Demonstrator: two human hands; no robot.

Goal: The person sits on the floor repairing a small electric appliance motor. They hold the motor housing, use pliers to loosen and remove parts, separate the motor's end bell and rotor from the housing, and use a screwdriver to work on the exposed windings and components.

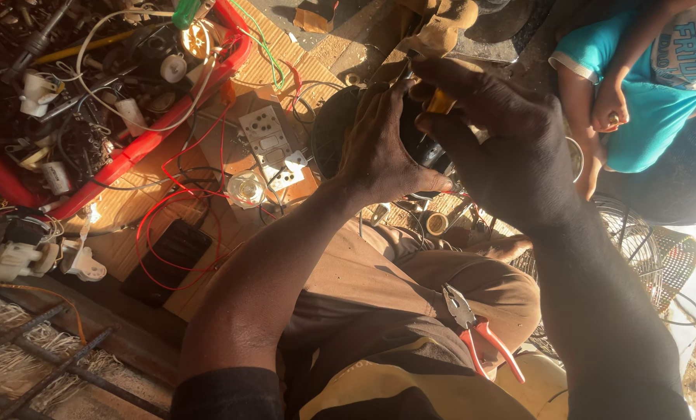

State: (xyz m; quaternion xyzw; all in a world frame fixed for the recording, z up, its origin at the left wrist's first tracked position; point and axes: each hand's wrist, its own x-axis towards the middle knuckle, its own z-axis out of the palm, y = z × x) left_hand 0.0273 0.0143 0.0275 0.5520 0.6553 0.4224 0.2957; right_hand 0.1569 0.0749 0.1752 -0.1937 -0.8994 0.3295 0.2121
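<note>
Nearest the camera: person's lap, brown trousers [379,288] w/ a yellow cloth [395,389] over them. Pliers [476,330] w/ red handles lie on the right thigh, jaws pointing up-left, not touched by either hand.

Above the lap, both forearms reach up to a round black part [340,136], looks like a motor housing, held just over the knees at frame centre. Left hand [383,144] is wrapped round its side, fingers curled and closed on it, thumb toward the right. Right hand [496,132] sits on top/right of the part, fingers pinched shut on a small tool w/ a yellow handle [440,101], prob. a screwdriver; tip goes down into the part, exact spot hidden by the fingers.

Just left of the part, on the wooden board [130,210]: white switch plate [272,148], small clear round piece [246,188], red wire [169,225] looping around a flat black box [169,253]. Further left, white plugs [21,257] at the edge.

Right side: wire fan guard [643,249] beside the knee.

Far top left: red tray [142,144] full of wires, sockets and scrap parts. Far top right: another person in a turquoise shirt [643,101], own hand [608,105] closed near the chest, well apart from the work.
</note>
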